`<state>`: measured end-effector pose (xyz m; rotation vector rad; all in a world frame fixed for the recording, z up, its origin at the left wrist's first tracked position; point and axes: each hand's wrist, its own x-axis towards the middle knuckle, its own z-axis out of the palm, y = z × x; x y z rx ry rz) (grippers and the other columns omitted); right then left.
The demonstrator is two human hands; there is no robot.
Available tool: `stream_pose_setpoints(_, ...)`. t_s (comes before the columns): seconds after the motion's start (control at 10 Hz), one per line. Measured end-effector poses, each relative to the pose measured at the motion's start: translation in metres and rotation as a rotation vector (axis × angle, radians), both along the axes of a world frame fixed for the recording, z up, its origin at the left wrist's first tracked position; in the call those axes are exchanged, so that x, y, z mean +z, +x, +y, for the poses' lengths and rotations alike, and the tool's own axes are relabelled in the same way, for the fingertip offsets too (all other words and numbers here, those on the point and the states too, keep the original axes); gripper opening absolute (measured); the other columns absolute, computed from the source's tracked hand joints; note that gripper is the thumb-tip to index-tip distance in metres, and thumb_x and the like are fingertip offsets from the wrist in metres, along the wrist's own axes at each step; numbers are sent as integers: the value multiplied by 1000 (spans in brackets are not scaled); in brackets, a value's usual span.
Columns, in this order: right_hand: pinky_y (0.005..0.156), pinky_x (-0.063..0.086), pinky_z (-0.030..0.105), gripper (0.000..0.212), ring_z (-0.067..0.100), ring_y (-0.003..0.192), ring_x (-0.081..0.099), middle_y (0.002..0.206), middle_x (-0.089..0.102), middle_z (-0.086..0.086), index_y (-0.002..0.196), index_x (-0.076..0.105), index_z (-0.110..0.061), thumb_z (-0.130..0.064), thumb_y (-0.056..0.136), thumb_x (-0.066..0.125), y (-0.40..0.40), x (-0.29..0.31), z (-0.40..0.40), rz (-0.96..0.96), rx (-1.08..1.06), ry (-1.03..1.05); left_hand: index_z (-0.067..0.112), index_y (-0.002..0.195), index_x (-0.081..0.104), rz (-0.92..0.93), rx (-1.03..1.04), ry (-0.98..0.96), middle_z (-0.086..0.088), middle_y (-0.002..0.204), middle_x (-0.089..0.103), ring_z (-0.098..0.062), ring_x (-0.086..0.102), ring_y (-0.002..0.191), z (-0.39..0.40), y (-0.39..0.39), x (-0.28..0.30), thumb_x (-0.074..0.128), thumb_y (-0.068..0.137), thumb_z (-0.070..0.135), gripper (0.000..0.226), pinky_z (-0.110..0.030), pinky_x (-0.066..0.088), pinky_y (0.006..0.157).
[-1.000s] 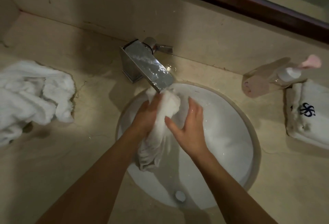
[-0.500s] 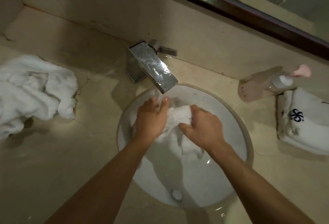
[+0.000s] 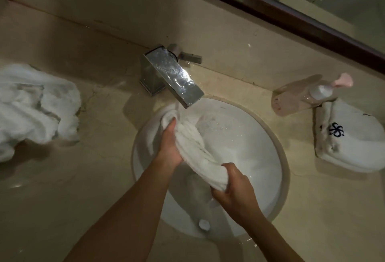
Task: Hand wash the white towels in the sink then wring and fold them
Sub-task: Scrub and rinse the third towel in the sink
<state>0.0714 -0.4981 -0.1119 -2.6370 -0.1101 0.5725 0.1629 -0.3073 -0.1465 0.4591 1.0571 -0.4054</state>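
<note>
A: Where's the towel rn?
B: Wet white towel (image 3: 193, 147) is twisted into a rope over the sink (image 3: 268, 178), top end right under the faucet (image 3: 175, 78), w/ a thin stream of water landing on it.
A: Hands?
B: Left hand (image 3: 169, 147) grips the upper part, fingers wrapped round it. Right hand (image 3: 235, 189) clamps the lower end, fingers curled tight.
A: Any writing or labels?
B: Folded towel (image 3: 354, 143) on the counter (image 3: 93, 178), right side, has a dark blue swirl logo, no letters I can read. Pink pump bottle (image 3: 302, 97) lies beside it, no legible label. Crumpled towel pile (image 3: 35, 109) on the far left.
</note>
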Motion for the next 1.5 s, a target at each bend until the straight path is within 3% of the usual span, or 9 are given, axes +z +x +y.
stream_pose_setpoints(0.1,85,49,23,77,5,99,53,113,56,-13,118,54,-30,-91,71,44,7,7,-8,154,108,-103,17,120,58,-196,-117,144,-7,119,67,-30,64,110,-5,1,1,54,95,52,43,-47,48,98)
stream_pose_setpoints(0.2,92,45,17,78,1,110,53,122,53,-14,124,50,-32,-87,69,55,35,23,2,107,-148,161,20,115,66,-273,-294,412,-11,111,72,-31,69,100,-7,1,-1,76,62,63,69,-54,54,92)
stream_pose_setpoints(0.4,83,54,22,43,14,107,69,119,70,0,133,56,-16,-34,95,64,100,14,91,269,-460,887,23,107,71,-486,-455,548,-6,109,73,-21,68,104,4,-7,19,52,78,66,55,-40,53,93)
stream_pose_setpoints(0.6,88,56,29,52,13,100,69,109,72,1,126,60,-18,-60,98,45,94,-18,127,88,-533,793,-2,110,62,-572,-685,1299,-18,110,65,-26,61,101,21,12,14,42,96,36,45,-21,38,87)
stream_pose_setpoints(0.8,64,39,33,34,17,65,52,66,53,-8,74,49,-32,-42,106,43,115,-20,127,-136,-255,437,-2,103,64,-529,-658,1300,-21,102,66,-38,63,96,41,17,22,14,97,28,58,-38,43,77)
stream_pose_setpoints(1.0,82,57,40,14,22,92,71,98,73,8,110,64,-14,-22,99,62,127,-1,95,209,-500,969,40,101,68,-643,-706,785,13,105,71,-10,67,100,54,11,14,75,68,49,36,-33,51,96)
stream_pose_setpoints(1.1,76,56,32,30,20,93,70,108,70,12,114,59,-14,-19,89,75,121,5,66,322,-337,839,30,100,68,-720,-1033,1090,16,91,70,-1,66,89,57,13,17,83,70,42,36,-9,48,77)
stream_pose_setpoints(1.2,74,55,24,46,6,90,68,108,68,-6,115,58,-24,-38,79,83,115,15,41,312,-177,538,23,106,72,-783,-1307,1187,9,91,67,-10,65,91,55,20,37,79,79,40,33,-15,43,70)
stream_pose_setpoints(1.5,102,47,23,46,5,121,59,131,63,-5,140,49,-19,-24,96,59,96,-3,89,297,-205,831,4,123,57,-683,-801,1155,-2,104,56,-4,54,91,32,18,62,55,89,3,34,3,35,64)
